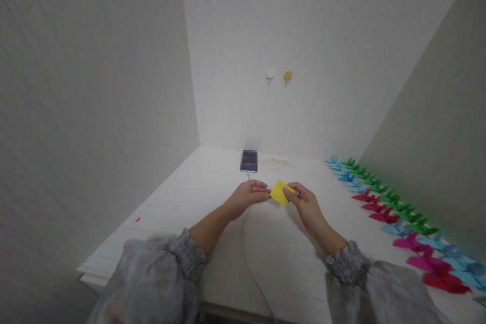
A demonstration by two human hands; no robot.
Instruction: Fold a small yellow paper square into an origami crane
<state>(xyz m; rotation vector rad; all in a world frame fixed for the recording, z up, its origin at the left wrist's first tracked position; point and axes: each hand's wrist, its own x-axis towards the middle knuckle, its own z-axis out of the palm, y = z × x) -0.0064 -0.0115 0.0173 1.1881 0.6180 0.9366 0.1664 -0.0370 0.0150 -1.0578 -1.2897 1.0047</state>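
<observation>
A small square of yellow origami paper (279,193) is held up over the middle of the white table, turned so that a corner points left. My right hand (305,205) pinches its right side, thumb on top and fingers behind. My left hand (248,197) is at the left corner, its fingers stretched out toward the paper. The fingertips meet or nearly touch that corner; actual contact is too small to make out.
A phone (249,161) with a cable (246,258) stands near the back wall. Rows of folded paper cranes (383,197) in blue, green, red and pink line the right side. An orange scrap (137,219) lies left. Two hooks (287,76) are on the wall.
</observation>
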